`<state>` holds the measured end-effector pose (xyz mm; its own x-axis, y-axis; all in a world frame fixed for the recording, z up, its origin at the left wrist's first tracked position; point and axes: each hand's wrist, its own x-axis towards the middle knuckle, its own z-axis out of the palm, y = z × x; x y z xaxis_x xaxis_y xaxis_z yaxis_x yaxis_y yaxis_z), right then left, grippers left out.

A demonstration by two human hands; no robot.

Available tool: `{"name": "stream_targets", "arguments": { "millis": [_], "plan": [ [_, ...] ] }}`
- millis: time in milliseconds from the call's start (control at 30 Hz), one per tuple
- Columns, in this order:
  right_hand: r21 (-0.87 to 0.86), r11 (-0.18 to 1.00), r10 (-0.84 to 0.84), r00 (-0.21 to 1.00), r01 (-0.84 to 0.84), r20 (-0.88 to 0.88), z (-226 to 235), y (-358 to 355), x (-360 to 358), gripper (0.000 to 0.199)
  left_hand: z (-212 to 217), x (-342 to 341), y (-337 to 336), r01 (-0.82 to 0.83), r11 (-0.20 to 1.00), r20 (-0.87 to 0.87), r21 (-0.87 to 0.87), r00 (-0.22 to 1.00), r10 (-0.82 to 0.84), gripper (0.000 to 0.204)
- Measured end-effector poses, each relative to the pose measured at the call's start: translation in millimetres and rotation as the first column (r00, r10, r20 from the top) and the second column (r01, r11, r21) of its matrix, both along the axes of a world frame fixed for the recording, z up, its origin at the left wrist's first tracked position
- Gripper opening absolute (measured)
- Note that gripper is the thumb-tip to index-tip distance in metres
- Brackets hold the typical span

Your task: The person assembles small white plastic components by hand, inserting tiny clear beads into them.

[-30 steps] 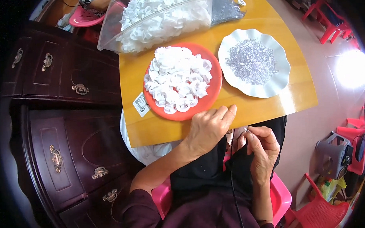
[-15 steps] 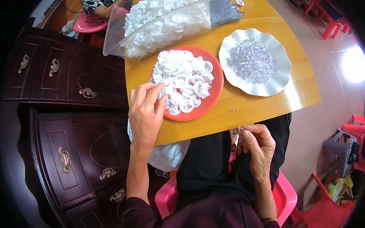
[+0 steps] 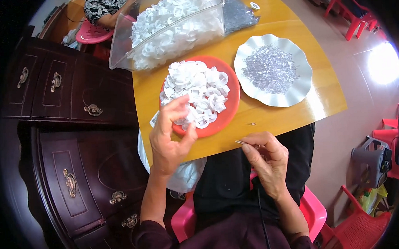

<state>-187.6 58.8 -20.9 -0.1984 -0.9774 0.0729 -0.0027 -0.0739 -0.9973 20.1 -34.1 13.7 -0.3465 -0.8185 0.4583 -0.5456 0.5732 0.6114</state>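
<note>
A heap of small white plastic fittings, round-rimmed with square openings, lies on an orange-red plate. My left hand hovers at the plate's near left edge, its thumb and fingers curved but apart, with no piece visible between them. By the table's front edge my right hand pinches a tiny part with thin metal legs, which point left; its body is hidden by my fingers. A similar small two-legged part lies on the table just beyond.
A white scalloped plate of small clear slender pieces stands right of the orange-red one. Behind are a large clear bag of white fittings and a grey bag. Dark drawers flank the left. A person sits at far left.
My left hand has drawn back slightly from the white fittings toward me, thumb and fingers spreading apart. My right hand has moved left to the table edge, still pinching the legged part.
</note>
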Motion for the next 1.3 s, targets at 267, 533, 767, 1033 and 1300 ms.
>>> {"name": "stream_targets", "arguments": {
  "millis": [267, 533, 767, 1033, 1300],
  "plan": [
    [-0.292, 0.952, 0.036, 0.978, -0.097, -0.206, 18.7, -17.2, 13.4, 0.016, -8.5, -18.6, 17.3, 0.206, 0.941, -0.258, 0.267, 0.957, -0.136, 0.033],
    [-0.168, 0.985, 0.044, 0.998, -0.049, -0.035, 11.3, -16.1, 14.8, 0.014, -19.5, -26.0, 31.6, 0.395, 0.797, -0.665, 0.457, 0.747, 0.01, 0.036],
    [-0.065, 0.997, 0.038, 0.997, -0.034, 0.062, 12.0, -17.0, 13.5, 0.01, -31.2, -29.2, 32.0, 0.504, 0.715, -0.767, 0.485, 0.638, 0.07, 0.034],
    [-0.111, 0.994, 0.0, 1.0, -0.002, -0.014, 10.4, -19.0, 14.4, 0.011, -32.4, -27.5, 28.6, 0.47, 0.753, -0.669, 0.461, 0.741, -0.052, 0.033],
    [-0.132, 0.991, 0.019, 0.997, -0.03, -0.079, 11.0, -20.4, 10.4, 0.015, -20.0, -36.2, 32.2, 0.505, 0.66, -0.734, 0.556, 0.671, 0.104, 0.035]
  ]
}}
